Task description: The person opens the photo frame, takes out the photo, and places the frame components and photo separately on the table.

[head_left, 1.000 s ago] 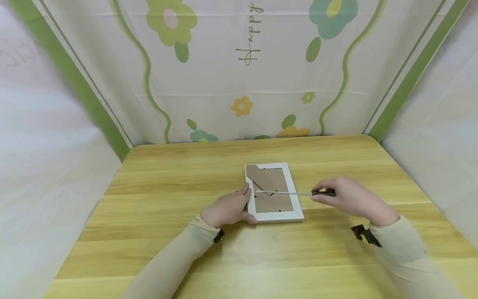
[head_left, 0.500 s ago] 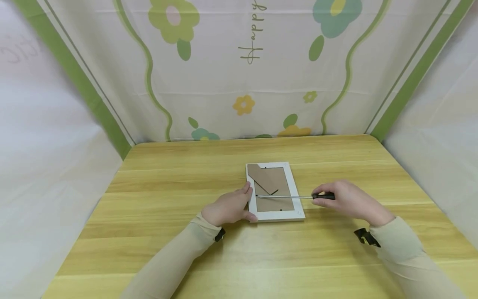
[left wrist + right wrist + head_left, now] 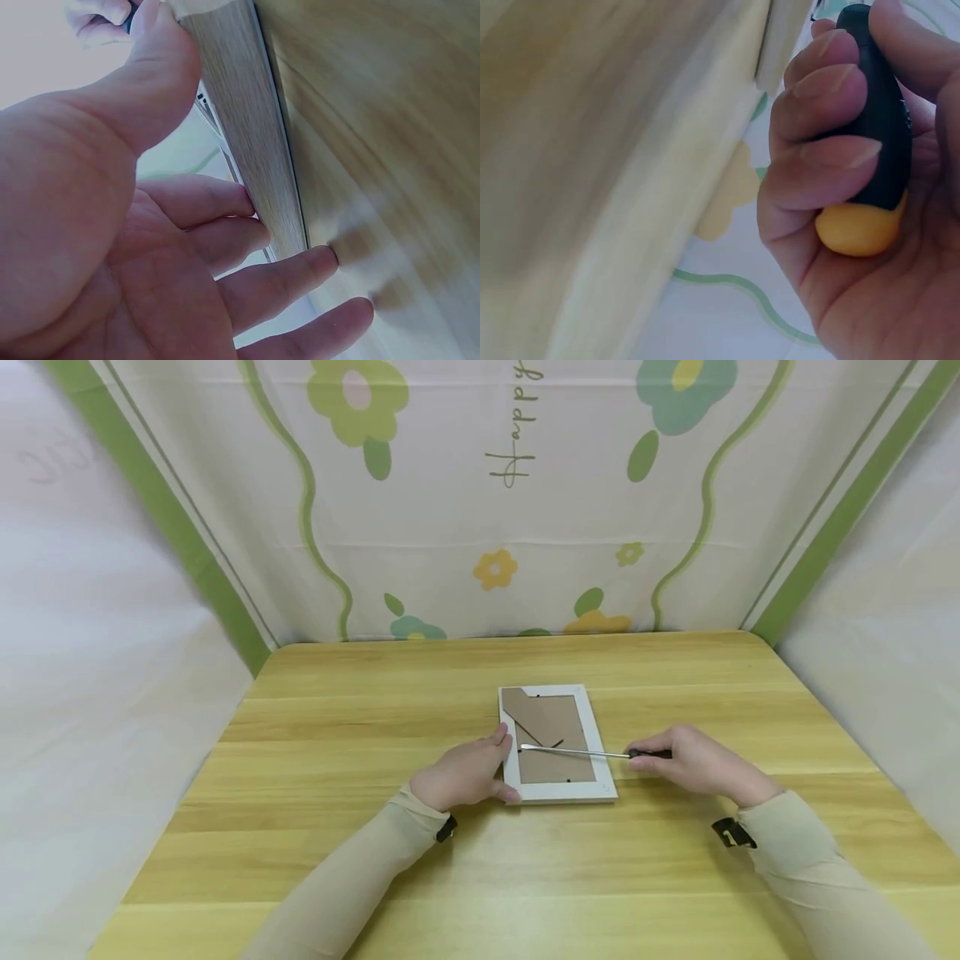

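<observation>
A white picture frame (image 3: 603, 777) lies face down on the table, its brown backing (image 3: 547, 768) and folded stand (image 3: 528, 714) showing. Small dark tabs sit around the backing's edge. My left hand (image 3: 465, 772) touches the frame's left side with its fingers and the near left corner with its thumb; in the left wrist view those fingers (image 3: 225, 202) are nearly straight. My right hand (image 3: 697, 760) grips a screwdriver (image 3: 577, 751) by its black handle with a yellow end (image 3: 859, 229). Its shaft crosses the backing, the flat tip beside a dark tab (image 3: 519, 750) at the left.
A wood-grain table (image 3: 360, 710) extends around the frame. Behind it hangs a pale flowered cloth (image 3: 442, 510) with green borders, and white cloth sides (image 3: 135, 635) close in left and right. Dark straps sit at both wrists.
The screwdriver tip has moved down the backing to the left tab, then slightly back up. The left hand keeps its place on the frame. The whole head view has shifted slightly.
</observation>
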`<action>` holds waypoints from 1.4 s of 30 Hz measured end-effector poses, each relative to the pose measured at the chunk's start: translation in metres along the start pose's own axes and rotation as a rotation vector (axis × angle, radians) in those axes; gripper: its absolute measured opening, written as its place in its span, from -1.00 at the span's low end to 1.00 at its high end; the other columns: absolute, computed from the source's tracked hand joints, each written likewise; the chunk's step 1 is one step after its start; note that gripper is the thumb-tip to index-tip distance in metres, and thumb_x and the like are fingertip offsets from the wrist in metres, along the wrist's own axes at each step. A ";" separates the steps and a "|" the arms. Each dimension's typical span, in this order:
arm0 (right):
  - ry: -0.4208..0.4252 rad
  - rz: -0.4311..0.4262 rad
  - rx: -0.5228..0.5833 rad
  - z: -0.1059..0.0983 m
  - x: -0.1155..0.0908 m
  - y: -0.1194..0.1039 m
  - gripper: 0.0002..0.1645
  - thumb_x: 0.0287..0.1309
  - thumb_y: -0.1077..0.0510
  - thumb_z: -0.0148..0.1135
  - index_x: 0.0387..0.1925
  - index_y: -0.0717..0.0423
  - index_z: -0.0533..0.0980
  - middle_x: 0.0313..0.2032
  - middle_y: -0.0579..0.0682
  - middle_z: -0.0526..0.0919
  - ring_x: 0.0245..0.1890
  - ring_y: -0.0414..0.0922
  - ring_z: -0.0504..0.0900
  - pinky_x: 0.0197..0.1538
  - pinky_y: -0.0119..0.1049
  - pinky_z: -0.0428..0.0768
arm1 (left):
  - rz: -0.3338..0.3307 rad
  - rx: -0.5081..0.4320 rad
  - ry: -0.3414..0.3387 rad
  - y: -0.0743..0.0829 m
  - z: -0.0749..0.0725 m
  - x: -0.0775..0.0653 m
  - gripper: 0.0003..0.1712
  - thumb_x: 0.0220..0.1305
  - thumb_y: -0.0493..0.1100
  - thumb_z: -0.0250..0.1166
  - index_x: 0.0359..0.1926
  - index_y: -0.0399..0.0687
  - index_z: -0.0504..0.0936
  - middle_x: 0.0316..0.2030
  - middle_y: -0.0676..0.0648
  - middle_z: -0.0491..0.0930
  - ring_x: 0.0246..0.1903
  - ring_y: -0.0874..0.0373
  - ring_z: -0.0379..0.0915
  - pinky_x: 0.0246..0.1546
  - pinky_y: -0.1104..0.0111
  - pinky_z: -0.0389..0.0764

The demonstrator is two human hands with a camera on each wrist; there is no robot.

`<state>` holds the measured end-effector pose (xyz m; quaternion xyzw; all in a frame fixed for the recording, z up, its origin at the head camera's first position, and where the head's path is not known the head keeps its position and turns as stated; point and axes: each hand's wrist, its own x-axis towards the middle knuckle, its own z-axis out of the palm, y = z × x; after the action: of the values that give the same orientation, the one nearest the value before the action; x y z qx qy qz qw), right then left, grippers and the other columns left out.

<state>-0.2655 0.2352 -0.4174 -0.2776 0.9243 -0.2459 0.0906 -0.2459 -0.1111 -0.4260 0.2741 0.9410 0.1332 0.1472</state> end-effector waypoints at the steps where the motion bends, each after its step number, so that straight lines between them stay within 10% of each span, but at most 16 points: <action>1: -0.001 0.005 -0.004 -0.001 0.000 0.000 -0.58 0.33 -0.05 0.25 0.02 0.16 0.68 -0.01 0.09 0.70 0.00 0.00 0.64 -0.05 -0.07 0.61 | -0.003 -0.002 -0.002 0.000 0.000 0.001 0.11 0.18 0.23 0.37 0.48 -0.36 0.12 0.50 -0.31 -0.05 0.41 -0.12 0.11 0.36 0.17 0.23; 16: -0.059 0.049 0.015 -0.008 0.011 -0.004 -0.64 0.29 0.02 0.30 -0.02 0.18 0.70 -0.08 0.09 0.72 -0.36 -0.19 0.57 -0.28 -0.28 0.55 | -0.054 -0.019 0.012 -0.003 0.001 0.001 0.10 0.12 0.30 0.39 0.49 -0.19 0.20 0.49 -0.29 0.00 0.42 -0.37 -0.07 0.31 -0.09 0.25; 23: -0.128 -0.023 0.033 -0.011 0.028 0.009 -0.69 0.30 0.04 0.29 -0.10 0.18 0.73 -0.08 0.14 0.72 -0.03 0.01 0.67 -0.04 -0.10 0.63 | -0.046 -0.037 0.018 -0.002 -0.001 0.001 0.09 0.12 0.22 0.42 0.47 -0.28 0.20 0.47 -0.35 0.03 0.36 -0.30 0.17 0.33 0.06 0.27; 42: -0.140 -0.094 0.022 -0.020 0.034 0.029 -0.66 0.30 0.01 0.29 -0.10 0.20 0.72 -0.10 0.10 0.74 -0.06 0.04 0.70 -0.02 0.00 0.63 | -0.048 0.009 -0.007 0.015 -0.002 -0.001 0.10 0.11 0.23 0.41 0.47 -0.29 0.19 0.46 -0.35 0.03 0.31 -0.18 0.30 0.26 0.15 0.39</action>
<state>-0.3129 0.2456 -0.4162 -0.3362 0.8988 -0.2402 0.1462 -0.2387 -0.0997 -0.4195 0.2528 0.9474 0.1243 0.1521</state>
